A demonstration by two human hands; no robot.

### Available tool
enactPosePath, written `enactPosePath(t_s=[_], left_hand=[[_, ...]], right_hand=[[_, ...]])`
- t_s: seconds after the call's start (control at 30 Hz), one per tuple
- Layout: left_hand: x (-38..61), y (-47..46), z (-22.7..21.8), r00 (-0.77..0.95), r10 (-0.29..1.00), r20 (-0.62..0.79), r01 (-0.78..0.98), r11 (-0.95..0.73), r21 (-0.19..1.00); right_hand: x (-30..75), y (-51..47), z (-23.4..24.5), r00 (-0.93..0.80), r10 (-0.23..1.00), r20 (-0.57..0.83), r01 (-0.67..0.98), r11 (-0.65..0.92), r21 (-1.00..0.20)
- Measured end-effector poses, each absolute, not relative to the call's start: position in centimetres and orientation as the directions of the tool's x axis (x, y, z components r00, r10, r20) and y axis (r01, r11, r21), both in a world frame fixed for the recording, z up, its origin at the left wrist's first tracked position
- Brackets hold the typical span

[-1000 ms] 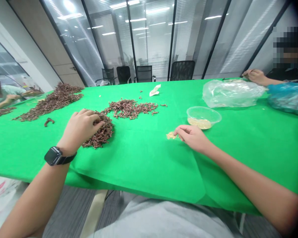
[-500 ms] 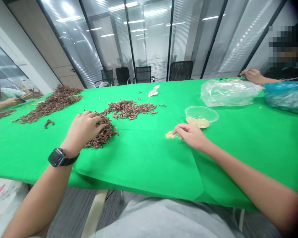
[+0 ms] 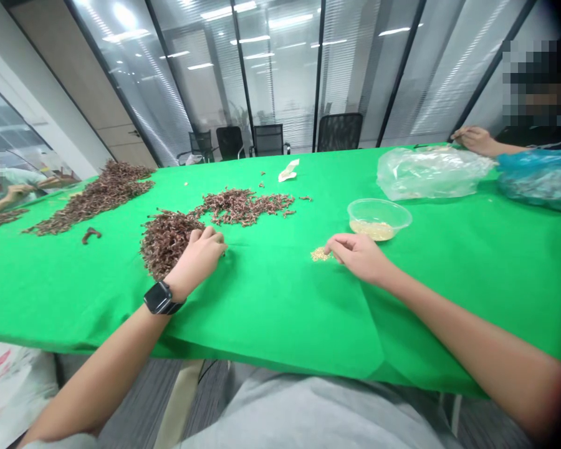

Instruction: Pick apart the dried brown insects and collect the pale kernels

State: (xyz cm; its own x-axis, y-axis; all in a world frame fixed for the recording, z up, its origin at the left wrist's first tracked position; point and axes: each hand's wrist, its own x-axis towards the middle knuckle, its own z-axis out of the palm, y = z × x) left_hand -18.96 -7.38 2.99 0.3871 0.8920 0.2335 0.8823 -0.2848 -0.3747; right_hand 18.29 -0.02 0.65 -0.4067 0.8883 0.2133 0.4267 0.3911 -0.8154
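Our left hand (image 3: 200, 252) is lying with its fingers loosely curled just right of the brown heap (image 3: 166, 243), and we cannot tell whether it is holding any. Our right hand (image 3: 359, 257) is curling its fingers together beside the pale grains (image 3: 320, 254), also unclear. The heap is looking light, brittle and tangled, best taken from its edge. Beyond the right hand, a plastic tub (image 3: 378, 214) is holding more grains.
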Motion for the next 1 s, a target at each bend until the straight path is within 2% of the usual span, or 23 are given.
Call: enactPosePath(t_s=[0.2,0.33,0.47,0.6,0.7,0.83,1.0], left_hand=[[-18.8,-6.6,2.6,0.428,0.881,0.200,0.867,-0.338,-0.365],[-18.4,-6.9,3.1,0.458,0.873,0.165,0.876,-0.413,-0.249],[-17.7,-7.4,3.5,0.430,0.887,0.170,0.902,-0.410,-0.137],[-17.8,-7.9,4.5,0.332,0.924,0.189,0.939,-0.343,0.025],[-18.6,-8.6,6.4,0.148,0.951,0.273,0.970,-0.193,0.145],[-19.9,-9.7,9.0,0.014,0.905,0.426,0.990,-0.073,0.121],[-21.2,-10.9,10.7,-0.064,0.884,0.463,0.986,-0.016,0.166]], right_hand=[[18.4,0.2,0.3,-0.417,0.884,0.211,0.431,0.397,-0.811],[18.3,0.1,0.4,-0.418,0.884,0.208,0.437,0.397,-0.807],[18.2,0.0,0.5,-0.417,0.882,0.217,0.442,0.406,-0.800],[18.3,0.0,0.5,-0.416,0.884,0.215,0.446,0.404,-0.799],[18.3,0.1,0.5,-0.413,0.885,0.215,0.450,0.404,-0.796],[18.3,0.0,0.6,-0.419,0.882,0.217,0.448,0.409,-0.795],[18.3,0.0,0.5,-0.425,0.879,0.216,0.454,0.413,-0.789]])
